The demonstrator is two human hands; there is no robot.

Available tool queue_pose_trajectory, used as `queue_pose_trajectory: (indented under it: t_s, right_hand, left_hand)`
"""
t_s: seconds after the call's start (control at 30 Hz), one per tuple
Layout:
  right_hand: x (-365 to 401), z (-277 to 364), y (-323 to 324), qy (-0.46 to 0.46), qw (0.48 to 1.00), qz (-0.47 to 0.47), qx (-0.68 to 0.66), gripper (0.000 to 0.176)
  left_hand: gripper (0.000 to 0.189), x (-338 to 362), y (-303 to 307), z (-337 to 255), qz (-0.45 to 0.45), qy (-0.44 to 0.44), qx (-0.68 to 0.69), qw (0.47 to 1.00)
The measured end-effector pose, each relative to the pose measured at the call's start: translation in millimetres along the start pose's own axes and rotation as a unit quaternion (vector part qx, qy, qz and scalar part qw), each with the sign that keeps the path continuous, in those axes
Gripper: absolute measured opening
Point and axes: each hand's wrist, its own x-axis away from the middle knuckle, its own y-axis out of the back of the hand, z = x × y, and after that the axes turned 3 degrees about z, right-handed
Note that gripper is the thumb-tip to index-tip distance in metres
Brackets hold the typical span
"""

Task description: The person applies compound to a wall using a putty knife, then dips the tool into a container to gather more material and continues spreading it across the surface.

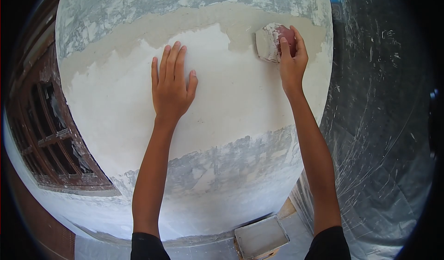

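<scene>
Evidently for control, the right hand (pixel 294 67) clamps the putty-caked tool (pixel 273 42) by its red side, at the far right of the wall (pixel 231 98); the left hand (pixel 172 91), 4 fingers extended, presumably steadies the body.

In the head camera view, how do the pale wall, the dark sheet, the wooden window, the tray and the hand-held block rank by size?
1. Wall
2. Dark sheet
3. Wooden window
Tray and block look too alike to rank; the fingers partly cover the block.
</scene>
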Motion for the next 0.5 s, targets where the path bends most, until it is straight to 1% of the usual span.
queue_pose_trajectory:
  t_s: [0.03,0.07,0.13,0.17,0.2,0.27,0.3,0.33,0.4,0.43,0.5]
  right_hand:
    - [4.8,0.2,0.8,0.004,0.995,0.034,0.092,0.047]
    - [4.1,-0.7,1.8,0.004,0.995,0.033,0.093,0.047]
    - [-2.6,-6.7,3.7,-0.045,0.993,-0.024,0.11,0.047]
    - [-8.1,-10.9,5.5,-0.032,0.994,-0.073,0.081,0.046]
    - [-7.2,-6.9,3.5,-0.032,0.994,-0.073,0.08,0.046]
    - [-3.4,0.7,0.7,-0.004,1.0,-0.017,-0.022,0.046]
    - [-0.1,-0.3,0.1,-0.011,0.999,0.028,0.03,0.045]
    - [-0.4,-0.5,1.5,-0.012,0.999,0.028,0.031,0.045]
    - [-1.9,-0.5,4.6,-0.05,0.995,0.029,0.084,0.043]
    - [-1.9,-0.2,6.4,-0.05,0.995,0.029,0.085,0.043]
    - [-2.7,-0.1,9.7,-0.058,0.998,-0.016,0.002,0.043]
  left_hand:
    - [0.057,-0.3,-0.1,-0.5,0.001,0.001,0.002,1.0]
    - [0.057,-0.4,-0.7,-0.8,0.001,0.001,0.004,1.0]
    - [0.057,0.1,-1.0,-0.1,0.0,0.001,0.001,1.0]
    - [0.057,0.4,-0.9,-0.1,0.0,0.002,0.001,1.0]
    - [0.057,0.3,-0.9,-0.3,-0.001,0.0,0.001,1.0]
    - [0.057,0.2,-0.7,0.0,-0.001,-0.002,0.002,1.0]
    - [0.057,0.2,-0.7,-0.1,0.001,0.0,0.0,1.0]
    - [0.057,0.5,-0.8,-0.5,0.004,0.002,-0.001,1.0]
    - [0.057,0.4,-0.5,-0.7,0.004,0.001,0.001,1.0]
    - [0.057,0.3,-0.2,-0.6,0.003,0.002,0.001,1.0]
    - [0.057,0.5,-0.5,-0.2,0.001,0.0,0.0,1.0]
